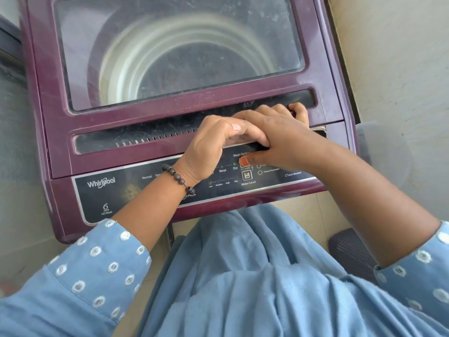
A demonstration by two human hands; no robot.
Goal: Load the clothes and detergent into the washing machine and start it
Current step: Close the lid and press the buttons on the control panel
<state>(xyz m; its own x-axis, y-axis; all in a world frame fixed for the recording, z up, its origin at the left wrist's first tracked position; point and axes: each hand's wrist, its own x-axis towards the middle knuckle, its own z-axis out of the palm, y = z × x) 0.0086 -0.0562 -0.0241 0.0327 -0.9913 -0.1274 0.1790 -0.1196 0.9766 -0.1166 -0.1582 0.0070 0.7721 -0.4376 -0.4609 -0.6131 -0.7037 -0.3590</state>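
A maroon top-load washing machine [63, 132] fills the view. Its lid [170, 103] lies down, and through the dusty glass window [179, 52] I see the steel drum; I cannot tell whether it holds clothes. My left hand [213, 144], with a bead bracelet on the wrist, curls round the lid's front edge. My right hand [279, 132] lies partly over it, its fingers hooked into the dark handle slot [303, 98] and its thumb down on the control panel [136, 188] under the Wash Options label. No detergent is in view.
A pale wall [401, 69] runs close along the machine's right side. A translucent plastic tub [386, 156] stands at the right, with a dark ribbed object [352, 254] on the floor below it. My blue garment [243, 276] hangs in front of the machine.
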